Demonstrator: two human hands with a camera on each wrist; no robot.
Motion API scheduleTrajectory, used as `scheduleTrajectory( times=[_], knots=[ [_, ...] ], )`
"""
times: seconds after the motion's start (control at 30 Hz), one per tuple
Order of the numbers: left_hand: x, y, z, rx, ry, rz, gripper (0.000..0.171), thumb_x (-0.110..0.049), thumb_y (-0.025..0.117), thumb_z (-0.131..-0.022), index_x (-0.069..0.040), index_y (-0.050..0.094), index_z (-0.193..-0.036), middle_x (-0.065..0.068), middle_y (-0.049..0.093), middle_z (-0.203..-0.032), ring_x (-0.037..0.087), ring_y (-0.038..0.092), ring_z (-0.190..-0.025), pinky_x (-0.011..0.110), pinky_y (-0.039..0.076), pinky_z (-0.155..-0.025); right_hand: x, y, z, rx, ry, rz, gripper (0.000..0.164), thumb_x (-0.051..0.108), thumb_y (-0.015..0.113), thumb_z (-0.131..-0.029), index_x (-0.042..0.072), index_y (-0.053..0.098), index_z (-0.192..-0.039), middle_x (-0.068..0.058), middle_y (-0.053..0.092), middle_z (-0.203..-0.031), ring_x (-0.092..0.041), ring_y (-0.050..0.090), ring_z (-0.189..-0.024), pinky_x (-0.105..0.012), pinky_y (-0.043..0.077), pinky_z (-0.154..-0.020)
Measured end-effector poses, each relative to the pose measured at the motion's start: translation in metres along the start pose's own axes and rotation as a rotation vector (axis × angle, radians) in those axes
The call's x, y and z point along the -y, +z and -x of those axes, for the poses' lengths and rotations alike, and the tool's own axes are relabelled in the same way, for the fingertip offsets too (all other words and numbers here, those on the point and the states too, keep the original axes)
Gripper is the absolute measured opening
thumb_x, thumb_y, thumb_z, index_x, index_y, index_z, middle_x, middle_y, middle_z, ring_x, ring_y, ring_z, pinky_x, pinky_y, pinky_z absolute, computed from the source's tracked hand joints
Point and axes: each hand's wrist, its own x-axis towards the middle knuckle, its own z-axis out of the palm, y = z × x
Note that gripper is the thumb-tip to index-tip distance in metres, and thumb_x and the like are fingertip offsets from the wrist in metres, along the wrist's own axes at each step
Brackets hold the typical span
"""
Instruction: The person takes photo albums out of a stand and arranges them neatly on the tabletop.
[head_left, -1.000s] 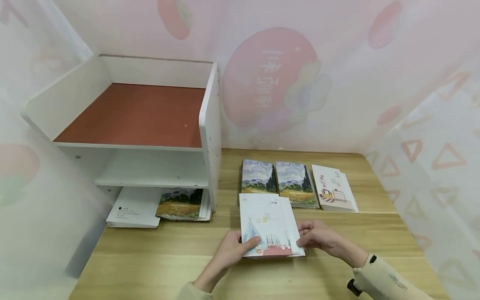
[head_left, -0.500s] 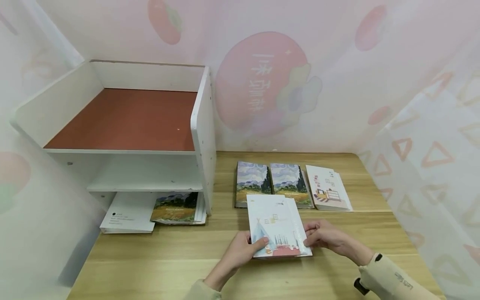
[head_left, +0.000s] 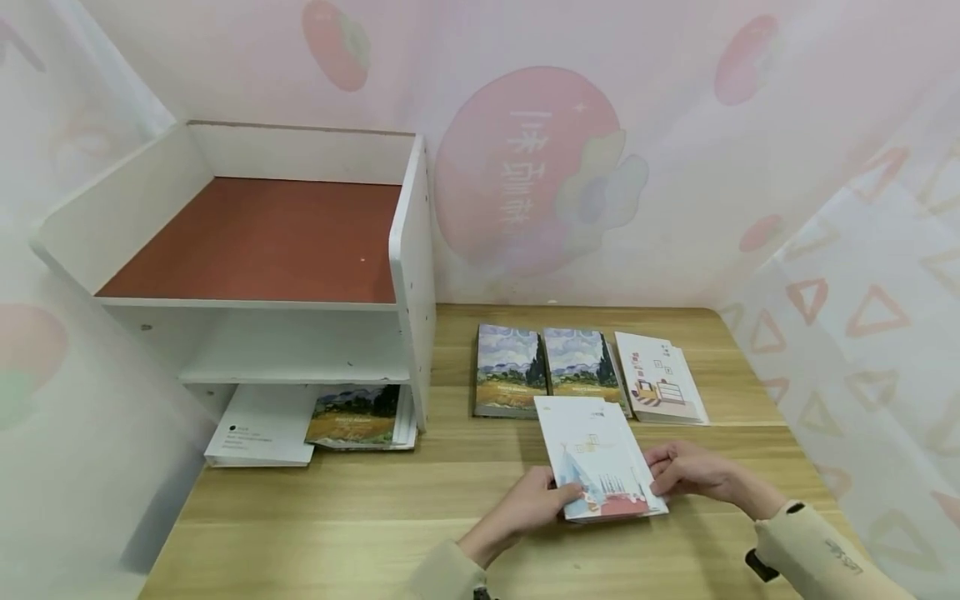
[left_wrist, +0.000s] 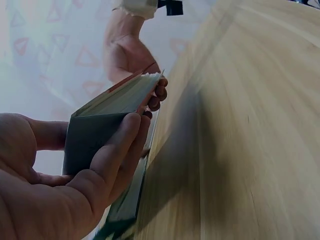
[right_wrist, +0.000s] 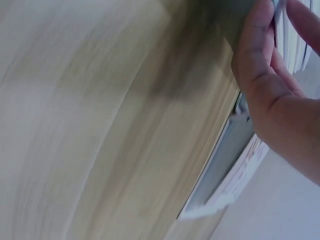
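Both hands hold a white photo album (head_left: 596, 454) above the table, its cover printed with a blue tent and a pink strip. My left hand (head_left: 531, 504) grips its left side, thumb on the cover and fingers beneath. On the right edge, my right hand (head_left: 693, 477) pinches the album between thumb and fingers. The left wrist view shows the album's spine (left_wrist: 92, 140) and page edges between the two hands. Behind it lie two landscape-painting albums (head_left: 512, 367) and a white album with a furniture drawing (head_left: 658, 379). The held album partly covers the second landscape one.
A white shelf unit (head_left: 412, 275) with a brown top board stands at the left. Its bottom level holds a white album (head_left: 262, 425) and a dark landscape album (head_left: 356, 415). The wooden table (head_left: 337, 525) meets a printed curtain wall (head_left: 675, 208) at the back.
Both hands have carried the white album to the right and tilted it slightly, from in front of the first landscape album to in front of the second. The grips look the same.
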Motion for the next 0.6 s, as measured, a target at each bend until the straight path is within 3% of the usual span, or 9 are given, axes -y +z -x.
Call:
scheduleTrajectory(
  times=[0.2,0.37,0.6],
  knots=[
    [-0.005,0.028,-0.013,0.035,-0.009,0.084,0.014,-0.013,0.064,-0.095,-0.001,0.072,-0.095,0.005,0.069,-0.078,0.017,0.066,-0.066,0.034,0.059,-0.060,-0.005,-0.018,0.015,0.020,0.002,0.084,0.027,-0.009,0.066,-0.079,-0.012,0.062,-0.105,-0.016,0.069,-0.093,-0.018,0.065,-0.080,-0.025,0.056,-0.065],
    [-0.006,0.045,-0.017,0.071,-0.055,0.216,0.015,-0.008,0.061,-0.096,0.004,0.070,-0.093,0.011,0.069,-0.078,0.027,0.070,-0.071,0.039,0.060,-0.067,-0.009,-0.026,0.025,-0.005,0.033,0.123,0.026,-0.009,0.065,-0.076,-0.012,0.063,-0.103,-0.016,0.069,-0.090,-0.017,0.065,-0.076,-0.024,0.056,-0.062],
    [-0.002,0.055,-0.024,0.079,-0.084,0.258,0.014,-0.006,0.061,-0.098,0.005,0.069,-0.093,0.011,0.067,-0.082,0.027,0.070,-0.074,0.037,0.061,-0.066,-0.012,-0.031,0.033,-0.035,0.063,0.137,0.027,-0.008,0.066,-0.076,-0.013,0.063,-0.103,-0.019,0.069,-0.090,-0.021,0.066,-0.077,-0.028,0.058,-0.063]
  ],
)
